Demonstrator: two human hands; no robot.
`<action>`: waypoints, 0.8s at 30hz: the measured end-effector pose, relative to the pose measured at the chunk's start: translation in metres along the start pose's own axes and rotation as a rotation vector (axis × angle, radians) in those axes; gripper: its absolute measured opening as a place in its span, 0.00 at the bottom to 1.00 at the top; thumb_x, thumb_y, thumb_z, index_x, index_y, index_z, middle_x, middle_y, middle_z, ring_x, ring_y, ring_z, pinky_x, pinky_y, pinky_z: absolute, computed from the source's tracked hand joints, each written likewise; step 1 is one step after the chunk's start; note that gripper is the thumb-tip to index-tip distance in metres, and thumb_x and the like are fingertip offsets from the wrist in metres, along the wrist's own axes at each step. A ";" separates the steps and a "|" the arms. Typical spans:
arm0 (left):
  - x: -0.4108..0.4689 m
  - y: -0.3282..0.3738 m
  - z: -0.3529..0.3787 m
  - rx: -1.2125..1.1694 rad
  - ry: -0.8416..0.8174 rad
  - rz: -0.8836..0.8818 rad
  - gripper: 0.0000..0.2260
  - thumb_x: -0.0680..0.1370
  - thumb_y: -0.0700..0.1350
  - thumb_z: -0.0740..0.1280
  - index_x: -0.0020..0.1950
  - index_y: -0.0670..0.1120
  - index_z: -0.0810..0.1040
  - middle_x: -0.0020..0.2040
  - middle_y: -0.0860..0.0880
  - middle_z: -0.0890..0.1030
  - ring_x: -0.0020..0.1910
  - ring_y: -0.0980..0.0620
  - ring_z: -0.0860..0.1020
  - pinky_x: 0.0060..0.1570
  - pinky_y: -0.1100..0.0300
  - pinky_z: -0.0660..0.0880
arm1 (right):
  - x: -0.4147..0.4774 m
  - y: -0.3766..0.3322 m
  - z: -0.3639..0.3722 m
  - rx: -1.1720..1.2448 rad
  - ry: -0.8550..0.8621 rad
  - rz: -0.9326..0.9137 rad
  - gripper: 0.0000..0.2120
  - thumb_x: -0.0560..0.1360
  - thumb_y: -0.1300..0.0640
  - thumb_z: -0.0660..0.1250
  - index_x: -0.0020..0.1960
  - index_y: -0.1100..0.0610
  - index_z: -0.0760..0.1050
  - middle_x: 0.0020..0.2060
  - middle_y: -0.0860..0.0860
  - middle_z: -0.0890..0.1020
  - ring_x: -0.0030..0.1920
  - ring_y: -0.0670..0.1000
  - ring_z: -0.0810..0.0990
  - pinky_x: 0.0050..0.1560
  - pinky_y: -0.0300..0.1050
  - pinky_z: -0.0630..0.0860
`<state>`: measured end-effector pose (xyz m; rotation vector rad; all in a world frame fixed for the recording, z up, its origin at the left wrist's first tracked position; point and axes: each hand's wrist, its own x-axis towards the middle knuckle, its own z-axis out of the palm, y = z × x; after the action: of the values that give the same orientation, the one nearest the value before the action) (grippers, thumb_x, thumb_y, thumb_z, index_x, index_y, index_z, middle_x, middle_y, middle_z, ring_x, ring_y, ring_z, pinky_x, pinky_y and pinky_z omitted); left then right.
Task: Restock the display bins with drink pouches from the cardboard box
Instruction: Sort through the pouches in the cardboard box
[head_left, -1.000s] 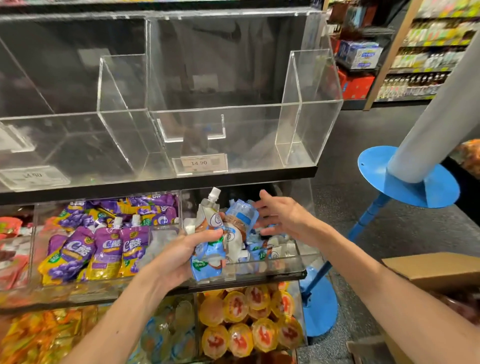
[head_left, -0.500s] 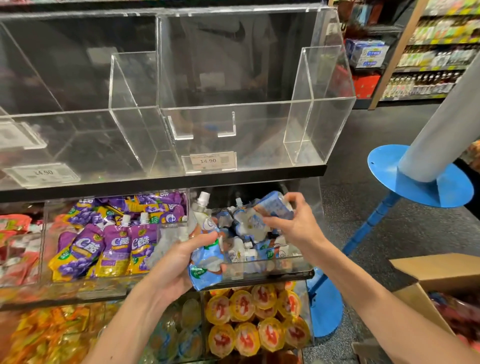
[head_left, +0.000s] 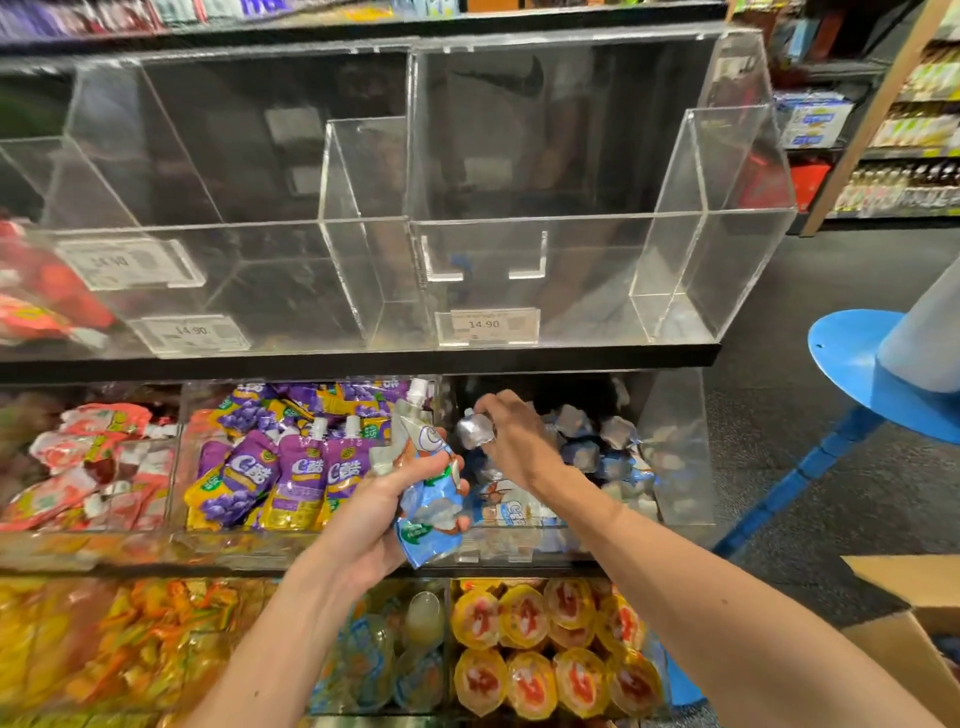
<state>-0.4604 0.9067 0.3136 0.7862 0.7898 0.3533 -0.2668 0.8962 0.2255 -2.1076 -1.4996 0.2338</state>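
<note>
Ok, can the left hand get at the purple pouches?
Reach, probably yes: the purple pouches lie close beside the left hand, with nothing obvious between. But its grip is full of blue pouches, so taking one looks unlikely.

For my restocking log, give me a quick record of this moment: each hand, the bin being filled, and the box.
left hand: grips blue pouches, white cap up
right hand: pinches a single pouch above the bin
bin: middle shelf, right end, partly filled with blue pouches
neighbour: purple pouches, in the bin to its left
cardboard box: lower right edge of view
</note>
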 end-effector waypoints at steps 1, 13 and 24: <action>-0.001 0.000 -0.002 0.008 0.000 -0.004 0.05 0.68 0.43 0.73 0.38 0.44 0.87 0.45 0.43 0.83 0.40 0.45 0.79 0.44 0.48 0.77 | 0.004 -0.001 0.001 -0.014 -0.064 0.023 0.20 0.73 0.66 0.69 0.64 0.58 0.74 0.59 0.57 0.77 0.58 0.59 0.76 0.55 0.50 0.71; -0.002 -0.002 -0.011 0.038 0.002 -0.010 0.25 0.65 0.44 0.78 0.59 0.37 0.80 0.45 0.41 0.81 0.38 0.44 0.80 0.39 0.50 0.79 | 0.013 -0.015 0.002 0.044 -0.075 0.231 0.19 0.81 0.44 0.61 0.63 0.58 0.69 0.54 0.58 0.81 0.53 0.58 0.79 0.48 0.49 0.73; 0.005 -0.011 0.000 0.076 0.017 -0.064 0.41 0.54 0.47 0.86 0.63 0.39 0.76 0.47 0.41 0.84 0.41 0.42 0.82 0.40 0.49 0.80 | -0.017 -0.007 -0.028 0.214 -0.048 0.238 0.23 0.75 0.41 0.70 0.63 0.55 0.77 0.56 0.52 0.81 0.61 0.52 0.77 0.59 0.46 0.75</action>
<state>-0.4568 0.9020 0.3024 0.8282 0.8462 0.2738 -0.2664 0.8736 0.2503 -2.1147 -1.1886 0.5126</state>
